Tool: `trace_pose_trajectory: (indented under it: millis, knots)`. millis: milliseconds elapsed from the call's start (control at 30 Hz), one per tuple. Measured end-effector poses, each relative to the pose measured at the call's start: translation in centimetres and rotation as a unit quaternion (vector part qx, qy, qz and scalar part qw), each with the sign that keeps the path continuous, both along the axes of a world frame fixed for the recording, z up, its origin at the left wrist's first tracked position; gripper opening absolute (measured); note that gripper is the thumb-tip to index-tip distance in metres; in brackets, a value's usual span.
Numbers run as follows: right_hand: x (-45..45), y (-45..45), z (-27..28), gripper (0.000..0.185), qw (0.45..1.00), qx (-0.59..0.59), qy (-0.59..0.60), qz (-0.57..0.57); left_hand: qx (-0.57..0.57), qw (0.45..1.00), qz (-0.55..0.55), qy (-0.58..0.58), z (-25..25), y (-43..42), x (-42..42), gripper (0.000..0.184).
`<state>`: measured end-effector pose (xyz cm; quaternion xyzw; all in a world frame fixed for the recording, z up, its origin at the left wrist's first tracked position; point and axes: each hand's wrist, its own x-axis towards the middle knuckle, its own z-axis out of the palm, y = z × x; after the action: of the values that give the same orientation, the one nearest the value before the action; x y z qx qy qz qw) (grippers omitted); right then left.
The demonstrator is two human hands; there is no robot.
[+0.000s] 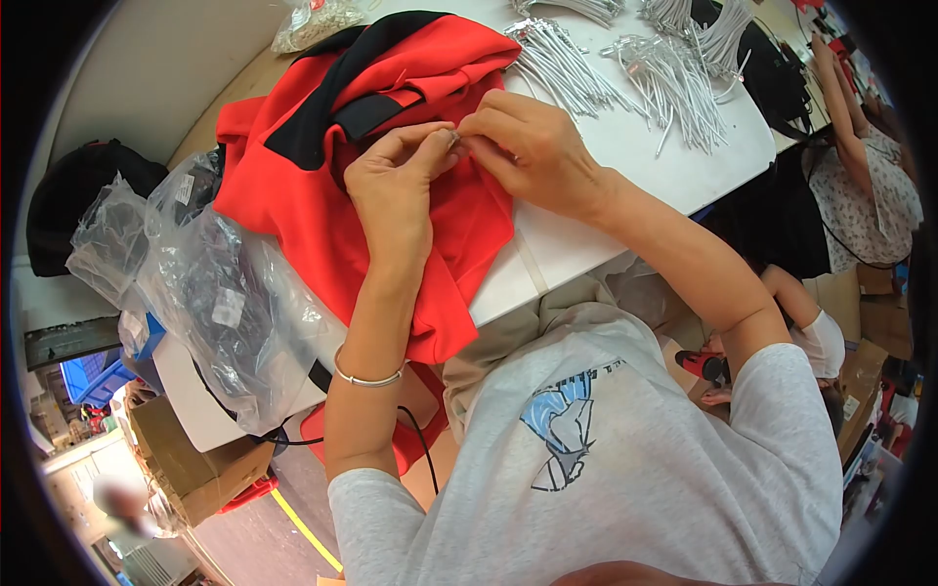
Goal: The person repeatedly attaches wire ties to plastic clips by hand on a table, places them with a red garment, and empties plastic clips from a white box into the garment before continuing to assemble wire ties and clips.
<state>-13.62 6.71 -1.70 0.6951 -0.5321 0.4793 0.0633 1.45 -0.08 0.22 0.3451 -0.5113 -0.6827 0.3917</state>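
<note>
My left hand, with a bangle on its wrist, is closed in a pinch of thumb and forefinger. Fingertip to fingertip with it, my right hand pinches too. Between them is a tiny greyish piece, too small to name. Both hands are over a red and black cloth garment, which lies crumpled on the white table and hangs over its near edge. Beyond my right hand lie bundles of thin white leads with silvery ends, and more such leads spread beside them.
Clear plastic bags cover the table's left side. At the back stands a small bag of pale bits. An open cardboard box is on the lower left. Other people sit at the right, one in a patterned top.
</note>
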Motion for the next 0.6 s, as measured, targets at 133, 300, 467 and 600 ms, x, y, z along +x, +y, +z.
trace_pose_trajectory:
  millis: [133,300,467,600]
  knots:
    - [0.2,0.5,0.1,0.010,0.997,0.023,-0.071,-0.019,0.023,1.000,0.006,0.014,0.0,-0.3,0.4,0.014]
    - [-0.5,0.9,-0.1,0.008,0.996,0.036,-0.076,-0.036,-0.003,1.000,-0.017,-0.020,-0.2,-0.4,0.0,0.014]
    - [-0.3,1.0,0.4,0.006,0.993,0.059,-0.103,-0.026,-0.048,0.996,-0.034,-0.060,0.1,0.2,0.1,0.014]
    - [-3.7,1.2,1.0,0.003,0.982,-0.037,-0.079,-0.166,-0.152,0.974,-0.013,-0.167,1.6,0.1,0.3,0.016]
